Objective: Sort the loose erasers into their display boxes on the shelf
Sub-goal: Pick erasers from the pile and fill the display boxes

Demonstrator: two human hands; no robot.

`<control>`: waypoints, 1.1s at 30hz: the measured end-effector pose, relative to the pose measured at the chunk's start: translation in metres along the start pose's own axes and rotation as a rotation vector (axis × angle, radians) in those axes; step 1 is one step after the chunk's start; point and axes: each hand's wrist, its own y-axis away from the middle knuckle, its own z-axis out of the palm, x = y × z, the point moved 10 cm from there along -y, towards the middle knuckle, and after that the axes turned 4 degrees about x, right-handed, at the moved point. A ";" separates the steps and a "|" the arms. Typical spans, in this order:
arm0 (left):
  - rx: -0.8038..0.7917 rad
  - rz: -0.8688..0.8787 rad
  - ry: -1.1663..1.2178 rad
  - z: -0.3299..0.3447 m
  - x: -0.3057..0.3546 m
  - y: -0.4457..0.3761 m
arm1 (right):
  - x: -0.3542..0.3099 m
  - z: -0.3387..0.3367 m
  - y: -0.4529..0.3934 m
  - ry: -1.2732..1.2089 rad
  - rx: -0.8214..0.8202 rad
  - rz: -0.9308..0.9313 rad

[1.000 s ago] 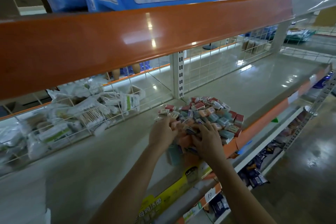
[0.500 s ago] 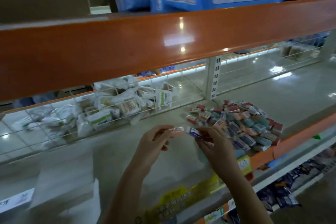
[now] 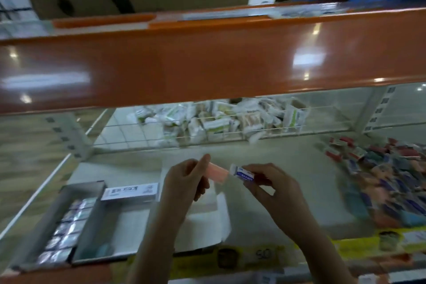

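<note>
The left hand [image 3: 184, 177] pinches a pink eraser [image 3: 217, 172]; the right hand [image 3: 272, 183] grips what seems a white-sleeved eraser [image 3: 243, 172], blurred.

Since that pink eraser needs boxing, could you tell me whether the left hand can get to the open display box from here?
Probably yes: the left hand, holding the pink eraser, has nothing between it and the box.
</note>
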 end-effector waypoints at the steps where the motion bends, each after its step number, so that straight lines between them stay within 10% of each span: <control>1: 0.004 -0.019 0.010 -0.010 -0.004 0.001 | -0.005 0.011 0.000 -0.001 -0.030 -0.009; 17: -0.184 -0.128 -0.008 -0.093 -0.066 0.013 | -0.024 0.132 0.038 0.295 -0.621 0.069; 33: -0.296 -0.174 -0.046 -0.083 -0.082 0.018 | -0.004 0.170 0.052 0.455 -0.832 0.099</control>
